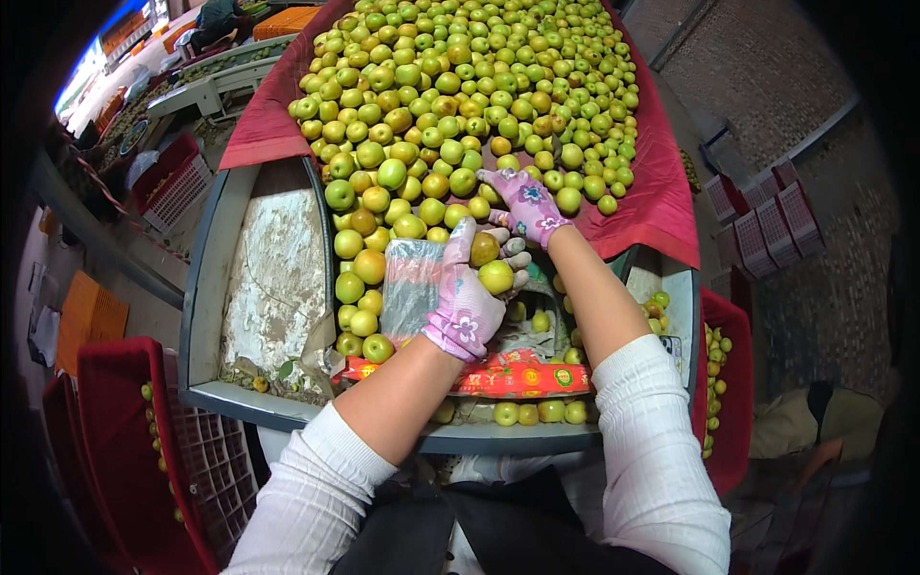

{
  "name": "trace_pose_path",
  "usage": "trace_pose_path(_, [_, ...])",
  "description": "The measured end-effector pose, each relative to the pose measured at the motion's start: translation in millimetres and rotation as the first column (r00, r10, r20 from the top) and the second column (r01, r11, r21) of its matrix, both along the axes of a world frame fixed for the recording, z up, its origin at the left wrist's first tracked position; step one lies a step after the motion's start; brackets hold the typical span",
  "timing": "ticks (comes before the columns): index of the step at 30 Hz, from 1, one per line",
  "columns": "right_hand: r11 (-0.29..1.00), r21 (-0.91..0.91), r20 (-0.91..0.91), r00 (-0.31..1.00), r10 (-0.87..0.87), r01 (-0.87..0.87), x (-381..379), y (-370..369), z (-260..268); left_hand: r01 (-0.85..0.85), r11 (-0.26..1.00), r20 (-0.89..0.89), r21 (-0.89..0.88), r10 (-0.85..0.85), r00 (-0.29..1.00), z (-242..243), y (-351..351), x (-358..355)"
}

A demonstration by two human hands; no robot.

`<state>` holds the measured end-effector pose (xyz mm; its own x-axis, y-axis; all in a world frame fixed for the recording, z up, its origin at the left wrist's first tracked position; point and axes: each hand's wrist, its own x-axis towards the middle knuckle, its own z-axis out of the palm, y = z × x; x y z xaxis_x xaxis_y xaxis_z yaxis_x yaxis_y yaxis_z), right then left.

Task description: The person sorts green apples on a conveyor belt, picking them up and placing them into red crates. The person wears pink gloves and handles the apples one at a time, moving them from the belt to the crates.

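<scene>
Green and yellow jujube-like fruits (431, 72) lie heaped on a red cloth (668, 208) over a sorting table. My left hand (471, 295), in a pink flowered glove, is palm up and holds two fruits: a browner one (484, 248) and a yellow-green one (496, 277). Beyond it, my right hand (525, 205), in a matching glove, reaches to the near edge of the heap with fingertips among the fruits; whether it grips one is unclear. A plastic-wrapped block (412, 284) lies left of my left hand. A red printed plastic packet (532, 377) lies below both hands.
A worn tray section (269, 266) is at the table's left. Red-lined crates with fruit stand at the left (122, 438) and right (729, 388). Orange crates (93, 313) are farther left, stacked crates (780, 223) at the right. Another person (812, 424) is at the lower right, another (215, 21) at the upper left.
</scene>
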<state>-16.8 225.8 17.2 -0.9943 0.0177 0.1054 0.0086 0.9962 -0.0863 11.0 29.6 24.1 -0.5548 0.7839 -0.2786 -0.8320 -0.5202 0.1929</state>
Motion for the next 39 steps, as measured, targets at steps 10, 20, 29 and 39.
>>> trace_pose_path(10, [0.276, -0.936, -0.243, 0.969, -0.049, -0.221, 30.5, -14.5, 9.9, -0.112, 0.973, -0.241, -0.202, 0.061, 0.969, 7.9, -0.6, 5.7])
trace_pose_path(20, [0.838, -0.45, -0.391, 0.912, 0.128, -0.31, 83.1, -38.1, 59.9, -0.016, 0.961, -0.523, -0.275, -0.135, 0.842, 7.9, -2.1, -1.4])
trace_pose_path(29, [0.983, -0.181, -0.532, 0.839, -0.111, 0.015, 69.4, 15.1, 5.5, 0.27, 0.928, -0.161, 0.258, -0.234, 0.959, 9.8, -5.3, -7.3])
trace_pose_path(39, [0.976, -0.195, -0.141, 0.982, -0.123, 0.095, 68.6, -25.7, -25.5, 0.374, 0.776, -0.198, 0.509, -0.317, 0.928, 6.7, -12.8, -7.3])
